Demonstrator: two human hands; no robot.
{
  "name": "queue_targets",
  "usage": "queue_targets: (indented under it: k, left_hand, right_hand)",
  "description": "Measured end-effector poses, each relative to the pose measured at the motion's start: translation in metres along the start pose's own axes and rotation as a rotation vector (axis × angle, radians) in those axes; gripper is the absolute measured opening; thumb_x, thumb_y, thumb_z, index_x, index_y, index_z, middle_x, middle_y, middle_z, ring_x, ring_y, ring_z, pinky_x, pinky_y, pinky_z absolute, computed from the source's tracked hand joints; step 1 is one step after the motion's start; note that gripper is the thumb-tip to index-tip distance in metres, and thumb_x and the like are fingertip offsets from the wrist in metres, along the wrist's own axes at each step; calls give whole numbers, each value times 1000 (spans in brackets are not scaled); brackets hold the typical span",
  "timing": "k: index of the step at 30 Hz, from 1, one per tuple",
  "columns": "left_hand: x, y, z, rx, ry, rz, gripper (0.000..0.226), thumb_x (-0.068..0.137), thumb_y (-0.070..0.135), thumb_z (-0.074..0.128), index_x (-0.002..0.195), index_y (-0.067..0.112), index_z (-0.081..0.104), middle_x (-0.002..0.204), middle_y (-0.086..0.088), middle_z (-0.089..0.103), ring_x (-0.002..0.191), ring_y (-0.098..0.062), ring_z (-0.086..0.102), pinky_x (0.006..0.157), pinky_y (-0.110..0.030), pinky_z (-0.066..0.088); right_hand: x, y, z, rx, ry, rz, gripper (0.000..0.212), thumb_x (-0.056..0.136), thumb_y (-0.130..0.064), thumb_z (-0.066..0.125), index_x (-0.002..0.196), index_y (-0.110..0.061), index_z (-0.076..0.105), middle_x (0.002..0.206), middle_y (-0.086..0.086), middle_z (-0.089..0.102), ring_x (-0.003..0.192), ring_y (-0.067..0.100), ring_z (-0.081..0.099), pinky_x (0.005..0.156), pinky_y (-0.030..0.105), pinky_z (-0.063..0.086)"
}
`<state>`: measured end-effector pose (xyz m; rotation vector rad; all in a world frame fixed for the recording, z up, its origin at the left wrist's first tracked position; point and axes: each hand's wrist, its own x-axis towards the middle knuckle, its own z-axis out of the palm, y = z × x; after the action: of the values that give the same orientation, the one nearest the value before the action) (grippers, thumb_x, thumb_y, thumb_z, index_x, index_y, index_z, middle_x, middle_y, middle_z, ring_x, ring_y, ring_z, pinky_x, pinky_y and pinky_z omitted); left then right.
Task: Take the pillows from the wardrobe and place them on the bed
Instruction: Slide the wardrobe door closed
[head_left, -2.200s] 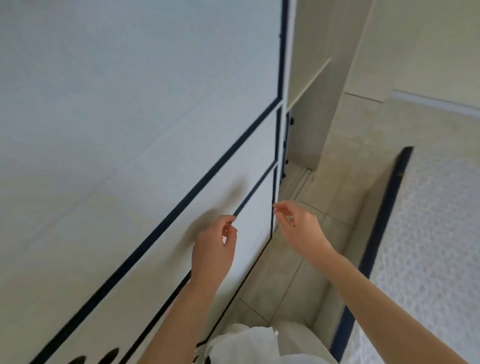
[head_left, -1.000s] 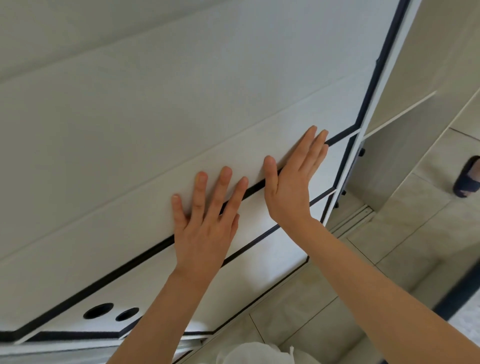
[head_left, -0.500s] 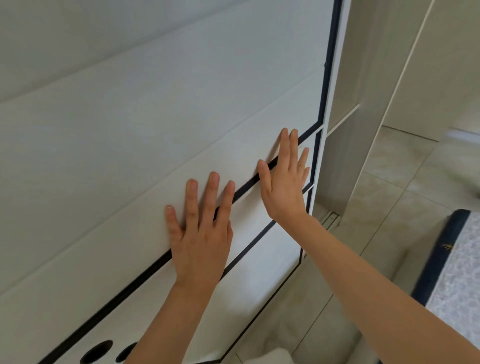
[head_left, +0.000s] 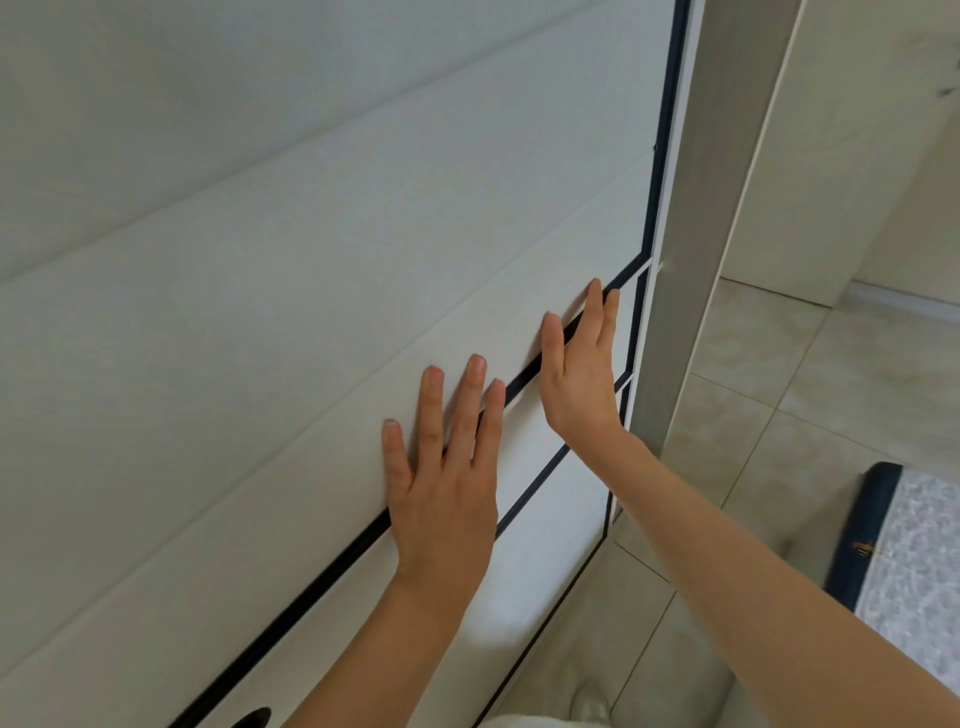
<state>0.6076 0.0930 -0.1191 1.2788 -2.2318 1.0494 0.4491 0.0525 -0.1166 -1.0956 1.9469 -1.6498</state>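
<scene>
The white wardrobe door fills most of what I see, a smooth pale panel crossed by thin dark trim lines that slant from low on my left up toward the door's far edge. Beyond that edge, past my right hand, stands a grey upright post, and to its right the floor is laid in beige tiles with a cream wall behind. Low on my right, behind my forearm, is a corner of the bed, its pale speckled top edged with a dark navy border.

My left hand lies flat on the door, fingers spread and pointing up the panel, palm covering one trim line, closed on nothing. My right hand is just ahead of it and nearer the door's edge, also open, fingers together and straight, fingertips on the dark strip near its corner.

The door's long edge runs upward and away from my hands. I see no pillows; whether they lie behind this panel I cannot tell.
</scene>
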Motion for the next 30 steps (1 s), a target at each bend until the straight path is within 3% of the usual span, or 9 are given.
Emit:
queue_targets:
  k: [4, 7, 16, 24, 30]
  left_hand:
    - [29, 25, 7, -39, -9, 16, 78, 83, 7, 47, 155, 24, 23, 165, 0, 9, 150, -33, -12, 116, -56, -14]
    - [48, 42, 11, -58, -32, 33, 77, 82, 7, 44, 155, 23, 25, 165, -1, 9, 150, -33, -12, 116, -55, -15]
    - [97, 89, 31, -19, -45, 44, 70, 87, 3, 26, 153, 25, 29, 164, 0, 13, 150, -34, -11, 115, -57, -15]
    - [142, 134, 44, -10, -33, 35, 73, 82, 7, 46, 152, 26, 33, 164, 1, 14, 150, -34, -9, 116, -57, -13]
    - [170, 161, 53, -9, -22, 35, 69, 84, 6, 41, 151, 25, 34, 163, 1, 17, 151, -33, -8, 116, -57, -12]
  right_hand:
    - [33, 4, -14, 53, 11, 69, 69, 98, -55, 27, 154, -29, -2, 162, 5, -11, 147, 16, -7, 110, 28, 11]
    - [53, 8, -23, 78, 12, 73, 69, 98, -56, 25, 154, -27, -3, 163, 1, -3, 149, 15, -1, 111, 27, 12]
    - [114, 25, -53, 104, -16, 90, 69, 99, -53, 26, 154, -24, -4, 163, -1, -5, 148, 12, -5, 108, 21, 5]
    - [169, 45, -84, 112, -46, 116, 69, 99, -53, 28, 154, -27, -4, 163, 3, -5, 149, 14, -2, 107, 23, 7]
    - [202, 54, -101, 121, -43, 133, 68, 99, -53, 29, 153, -28, -4, 163, 1, -5, 148, 12, -1, 106, 22, 8]
